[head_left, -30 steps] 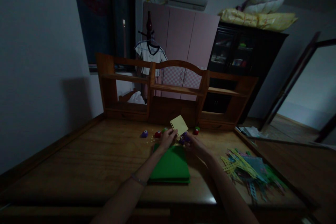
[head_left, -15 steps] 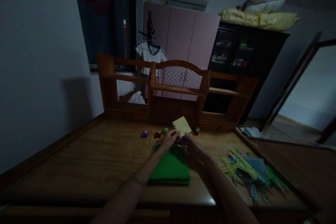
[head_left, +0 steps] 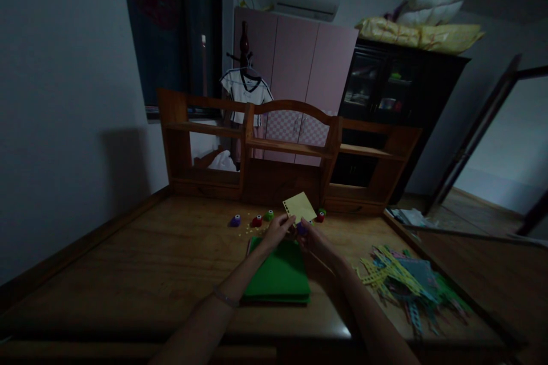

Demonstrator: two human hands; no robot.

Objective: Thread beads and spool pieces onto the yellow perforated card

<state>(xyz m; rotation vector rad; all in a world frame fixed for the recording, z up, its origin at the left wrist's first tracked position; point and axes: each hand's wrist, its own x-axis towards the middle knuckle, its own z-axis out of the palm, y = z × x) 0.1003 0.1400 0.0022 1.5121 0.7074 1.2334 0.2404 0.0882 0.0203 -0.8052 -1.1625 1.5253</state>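
Observation:
A yellow sheet of paper (head_left: 301, 207), with a row of punched holes along its left edge, is pinched by my left hand (head_left: 277, 230) at its lower corner. My right hand (head_left: 314, 239) is closed around a purple craft punch (head_left: 302, 228) at the paper's lower edge. Whether the paper sits inside the punch's slot is hidden by my fingers. Below both hands lies a stack of green paper (head_left: 278, 274). Beyond and to the left stand a purple punch (head_left: 235, 220), a red punch (head_left: 257, 220) and a green punch (head_left: 269, 215).
Small yellow cut-outs (head_left: 247, 231) are scattered left of my hands. Another red punch (head_left: 320, 217) stands beyond my right hand. A heap of punched paper strips (head_left: 402, 274) covers the desk's right side. A wooden shelf (head_left: 291, 145) rises along the back edge.
The yellow paper has shifted slightly to the right and turned a little in my fingers. Both hands keep their grip close together.

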